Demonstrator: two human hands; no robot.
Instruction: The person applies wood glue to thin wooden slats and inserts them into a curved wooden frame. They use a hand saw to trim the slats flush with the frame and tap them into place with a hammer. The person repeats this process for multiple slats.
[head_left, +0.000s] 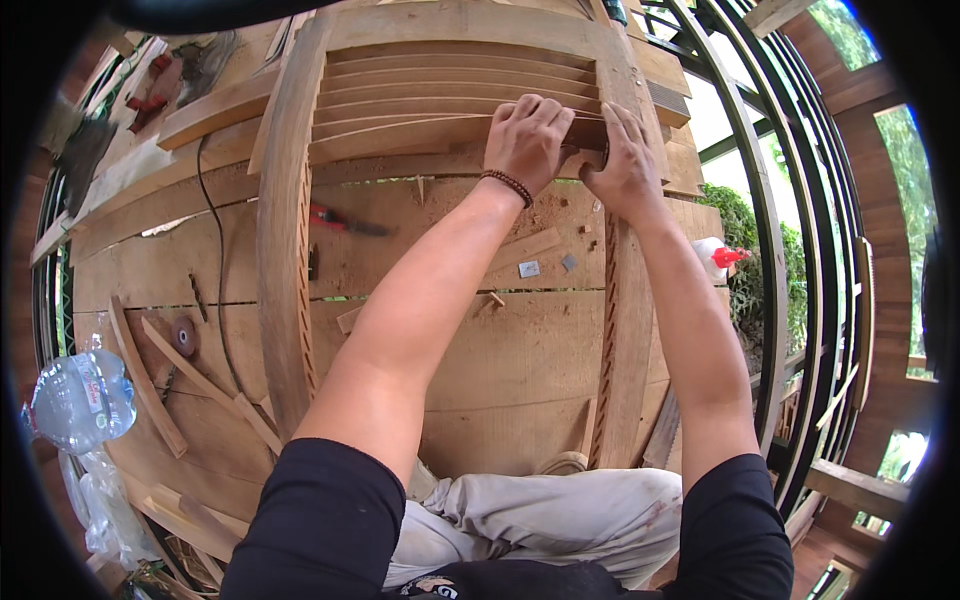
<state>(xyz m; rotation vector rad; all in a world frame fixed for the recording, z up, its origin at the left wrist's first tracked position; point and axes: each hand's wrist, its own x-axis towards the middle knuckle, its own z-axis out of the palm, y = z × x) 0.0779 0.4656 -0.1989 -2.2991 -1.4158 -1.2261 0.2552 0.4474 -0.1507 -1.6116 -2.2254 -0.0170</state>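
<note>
A wooden louvre frame (285,230) lies before me, with slanted slots down the inner edges of its two long side pieces. Several thin wooden slats (455,85) span its far end. My left hand (527,140), with a beaded bracelet at the wrist, curls its fingers over the nearest slat (400,136) close to its right end. At that same end, my right hand (628,165) rests against the right side piece (625,300), fingers stretched out along it and thumb apart. Where the slat's end meets the slots is partly hidden by my hands.
Under the frame is a plank surface (500,370) with sawdust and offcuts. A red-handled tool (335,220) lies inside the frame. A white bottle with a red tip (718,257) stands at right. At left are a black cord (212,200), curved strips and a large plastic bottle (85,400).
</note>
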